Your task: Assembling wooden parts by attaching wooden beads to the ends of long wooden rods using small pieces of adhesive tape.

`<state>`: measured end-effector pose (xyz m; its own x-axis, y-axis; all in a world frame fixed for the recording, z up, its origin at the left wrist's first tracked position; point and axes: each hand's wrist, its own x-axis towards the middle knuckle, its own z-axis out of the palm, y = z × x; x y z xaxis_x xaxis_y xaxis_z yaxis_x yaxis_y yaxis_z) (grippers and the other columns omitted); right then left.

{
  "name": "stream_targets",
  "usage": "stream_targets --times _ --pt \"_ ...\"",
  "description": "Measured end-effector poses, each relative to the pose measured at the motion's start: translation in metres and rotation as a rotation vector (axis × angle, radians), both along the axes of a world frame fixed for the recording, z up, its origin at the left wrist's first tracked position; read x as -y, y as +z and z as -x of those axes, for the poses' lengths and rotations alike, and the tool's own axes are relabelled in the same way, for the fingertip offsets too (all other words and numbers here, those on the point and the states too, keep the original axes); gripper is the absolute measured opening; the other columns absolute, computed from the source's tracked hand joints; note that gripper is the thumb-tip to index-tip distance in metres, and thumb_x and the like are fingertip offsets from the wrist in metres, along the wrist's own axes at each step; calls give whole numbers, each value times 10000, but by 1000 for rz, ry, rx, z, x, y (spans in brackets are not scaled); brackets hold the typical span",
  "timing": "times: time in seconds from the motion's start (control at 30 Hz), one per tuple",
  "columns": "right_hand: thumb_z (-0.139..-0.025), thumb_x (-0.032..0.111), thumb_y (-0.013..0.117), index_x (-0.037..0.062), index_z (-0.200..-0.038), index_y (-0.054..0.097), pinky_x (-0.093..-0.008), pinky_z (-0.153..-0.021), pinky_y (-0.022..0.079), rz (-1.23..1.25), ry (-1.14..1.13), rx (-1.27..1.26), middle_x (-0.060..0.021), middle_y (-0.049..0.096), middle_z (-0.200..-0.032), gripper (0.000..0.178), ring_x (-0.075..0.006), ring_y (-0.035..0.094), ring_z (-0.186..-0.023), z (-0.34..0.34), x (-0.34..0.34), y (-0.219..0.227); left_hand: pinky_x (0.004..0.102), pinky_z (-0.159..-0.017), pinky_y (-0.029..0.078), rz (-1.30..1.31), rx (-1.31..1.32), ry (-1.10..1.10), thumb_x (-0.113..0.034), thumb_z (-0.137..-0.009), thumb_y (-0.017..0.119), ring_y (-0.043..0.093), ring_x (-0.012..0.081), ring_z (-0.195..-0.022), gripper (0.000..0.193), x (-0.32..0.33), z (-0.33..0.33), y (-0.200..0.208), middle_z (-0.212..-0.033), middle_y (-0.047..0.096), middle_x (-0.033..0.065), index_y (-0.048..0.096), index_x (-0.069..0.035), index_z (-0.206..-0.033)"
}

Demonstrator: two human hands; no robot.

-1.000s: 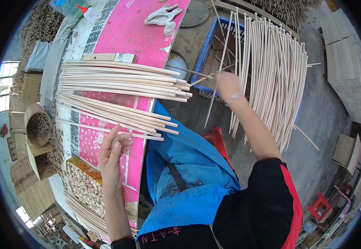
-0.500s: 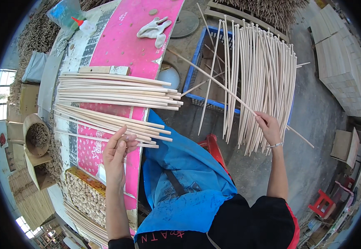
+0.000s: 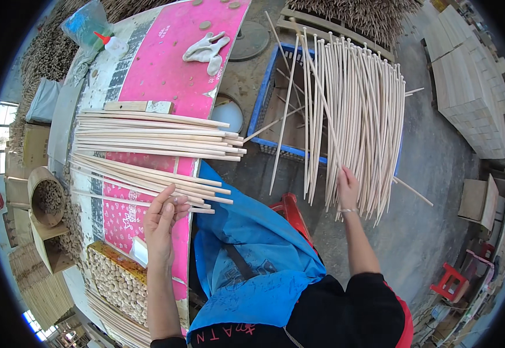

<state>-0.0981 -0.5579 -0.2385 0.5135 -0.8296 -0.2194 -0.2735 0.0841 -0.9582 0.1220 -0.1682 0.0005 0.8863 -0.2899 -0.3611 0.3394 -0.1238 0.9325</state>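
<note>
A long thin wooden stick (image 3: 326, 98) is gripped near its lower end by my right hand (image 3: 348, 188). Its far end reaches to the top left of a thick row of similar knob-ended sticks (image 3: 362, 116), which lies across a blue plastic crate (image 3: 258, 110). My left hand (image 3: 164, 223) is raised over the table edge with thumb and fingers drawn together. Whether something small sits in that pinch I cannot make out. Just beyond its fingertips lie loose wooden sticks (image 3: 165, 176), and a thicker bundle of sticks (image 3: 154, 136) rests farther back.
The pink-covered table (image 3: 165, 64) carries a white glove (image 3: 207, 53), a glue bottle with red tip (image 3: 115, 45) and a box of small wooden balls (image 3: 113, 278). A blue apron (image 3: 258, 249) covers my lap. Pale stacked boards (image 3: 467, 87) and a red stool (image 3: 451, 282) are at right.
My right hand has moved left, and the stick in it has swung from a slant across the crate to nearly in line with the row. My left hand stays almost in place.
</note>
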Motion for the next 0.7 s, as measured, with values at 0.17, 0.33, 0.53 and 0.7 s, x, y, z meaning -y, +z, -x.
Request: stream_targets --times 0.17,0.33,0.53,0.7 --pt "-1009 150 582 18 -1331 568 -218 -493 431 -326 -103 78 3 595 -752 348 -64 537 -574 -95 -47 -44 299 -900 554 14 8 -3 -141 -1039 546 681 156 -985 365 0 3 3 -1112 708 115 573 -31 -1385" --pt "-905 69 636 17 -1363 542 -367 -749 536 401 82 -331 -111 644 -951 470 -241 652 -862 -104 -62 -29 293 -897 543 -35 14 22 -150 -1047 536 676 156 -992 380 -12 6 7 -1122 704 108 550 -34 -1408" --pt "-860 49 638 56 -1163 659 -434 -844 525 219 366 -160 -163 653 -1044 304 -352 641 -992 -129 -78 -11 294 -901 542 -34 -1 45 -142 -1052 522 673 149 -989 373 -15 9 -1 -1120 708 113 550 -34 -1409" --pt "-851 56 611 202 -1128 699 -448 -747 551 650 537 -155 -139 611 -986 325 -337 654 -925 -207 -119 -37 298 -906 545 -36 6 37 -139 -1051 523 672 152 -995 376 -12 9 3 -1128 702 114 546 -34 -1411"
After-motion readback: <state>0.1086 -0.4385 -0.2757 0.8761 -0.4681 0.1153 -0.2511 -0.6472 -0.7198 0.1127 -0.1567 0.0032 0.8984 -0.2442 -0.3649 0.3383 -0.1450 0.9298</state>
